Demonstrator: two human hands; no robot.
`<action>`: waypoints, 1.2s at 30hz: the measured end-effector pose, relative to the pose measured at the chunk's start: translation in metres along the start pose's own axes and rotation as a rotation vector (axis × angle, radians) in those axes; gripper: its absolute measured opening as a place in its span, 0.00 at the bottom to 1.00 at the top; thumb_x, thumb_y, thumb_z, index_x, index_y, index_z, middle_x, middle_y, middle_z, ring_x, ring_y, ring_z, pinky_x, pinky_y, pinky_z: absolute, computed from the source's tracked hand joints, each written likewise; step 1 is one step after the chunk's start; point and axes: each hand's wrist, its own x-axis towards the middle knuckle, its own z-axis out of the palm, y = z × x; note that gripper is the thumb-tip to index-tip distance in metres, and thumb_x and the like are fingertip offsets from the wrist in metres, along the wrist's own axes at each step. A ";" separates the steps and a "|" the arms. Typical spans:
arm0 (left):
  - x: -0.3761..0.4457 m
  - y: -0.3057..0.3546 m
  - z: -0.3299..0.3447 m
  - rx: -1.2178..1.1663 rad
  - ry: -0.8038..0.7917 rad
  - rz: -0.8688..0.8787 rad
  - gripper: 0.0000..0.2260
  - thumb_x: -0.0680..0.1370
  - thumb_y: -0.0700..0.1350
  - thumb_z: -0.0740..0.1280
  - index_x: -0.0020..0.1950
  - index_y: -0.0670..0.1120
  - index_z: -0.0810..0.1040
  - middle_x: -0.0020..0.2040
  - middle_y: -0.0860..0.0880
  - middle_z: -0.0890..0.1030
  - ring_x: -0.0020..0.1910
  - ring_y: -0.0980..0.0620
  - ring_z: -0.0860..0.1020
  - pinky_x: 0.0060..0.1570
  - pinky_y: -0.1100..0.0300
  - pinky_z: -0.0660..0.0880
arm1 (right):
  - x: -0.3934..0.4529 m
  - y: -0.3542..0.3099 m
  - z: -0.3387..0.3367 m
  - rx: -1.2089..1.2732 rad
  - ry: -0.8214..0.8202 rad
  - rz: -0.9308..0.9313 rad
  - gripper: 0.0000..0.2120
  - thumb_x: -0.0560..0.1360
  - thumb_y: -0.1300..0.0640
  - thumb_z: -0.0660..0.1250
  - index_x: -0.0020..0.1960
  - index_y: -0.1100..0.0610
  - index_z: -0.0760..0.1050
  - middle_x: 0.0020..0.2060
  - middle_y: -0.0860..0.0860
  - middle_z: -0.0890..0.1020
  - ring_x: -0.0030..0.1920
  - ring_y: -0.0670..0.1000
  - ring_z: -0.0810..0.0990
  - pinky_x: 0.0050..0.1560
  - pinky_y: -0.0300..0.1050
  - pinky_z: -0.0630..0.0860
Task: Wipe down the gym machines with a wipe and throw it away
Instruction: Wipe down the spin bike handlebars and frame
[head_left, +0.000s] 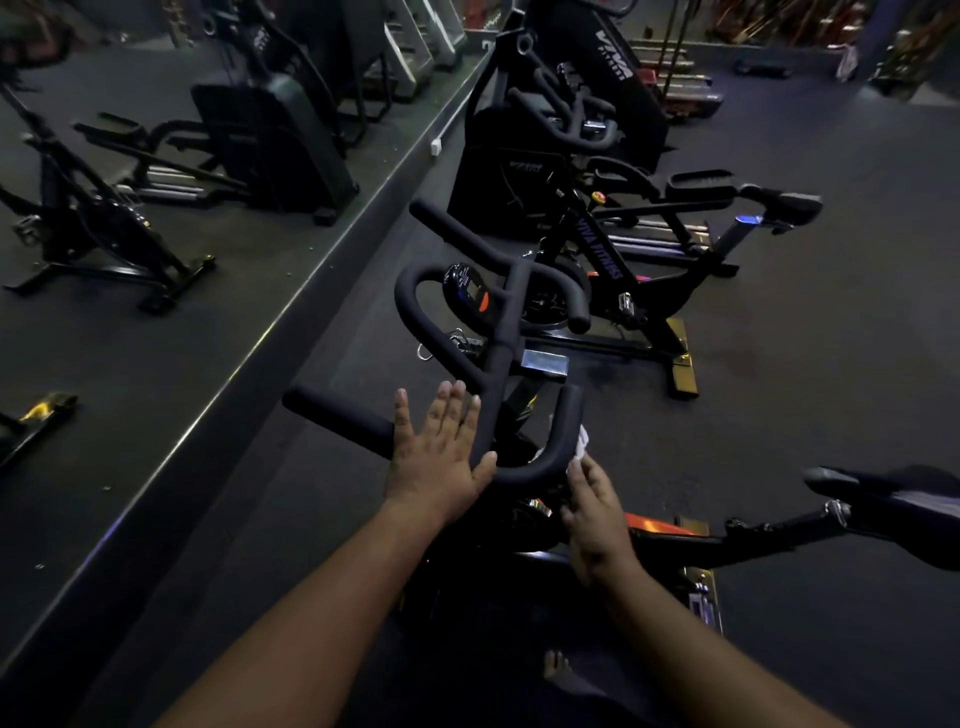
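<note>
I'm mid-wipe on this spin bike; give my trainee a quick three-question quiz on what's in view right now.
1. True or false: the left hand lies flat with its fingers straight on the handlebar.
2. Which hand holds the white wipe? A) the left hand B) the right hand C) neither
3. Fill in: the wipe is pressed against the near curved ___ of the handlebar.

Key: 1 true; 2 B; 3 loop, on the handlebar's right side. The small console sits at the far end, and the saddle shows at the right edge.
</note>
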 end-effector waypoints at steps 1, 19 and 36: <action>0.001 0.000 0.000 0.009 0.003 -0.003 0.34 0.83 0.65 0.38 0.82 0.47 0.33 0.82 0.45 0.32 0.81 0.48 0.31 0.71 0.28 0.28 | 0.008 -0.003 0.002 0.016 0.016 0.014 0.15 0.84 0.50 0.61 0.68 0.55 0.73 0.57 0.56 0.84 0.54 0.53 0.83 0.54 0.50 0.79; 0.004 -0.002 0.003 0.036 0.025 0.027 0.35 0.81 0.65 0.38 0.83 0.48 0.36 0.84 0.45 0.37 0.82 0.45 0.35 0.71 0.27 0.30 | -0.031 0.031 -0.007 -0.055 -0.021 -0.022 0.13 0.83 0.54 0.64 0.58 0.62 0.83 0.54 0.61 0.86 0.58 0.64 0.83 0.63 0.61 0.77; 0.002 0.000 0.006 0.025 -0.011 -0.006 0.38 0.75 0.65 0.28 0.83 0.48 0.34 0.81 0.44 0.31 0.80 0.47 0.29 0.68 0.23 0.30 | 0.000 0.006 -0.027 -1.414 -0.449 -1.102 0.23 0.74 0.62 0.70 0.69 0.57 0.75 0.70 0.57 0.77 0.72 0.56 0.73 0.67 0.48 0.74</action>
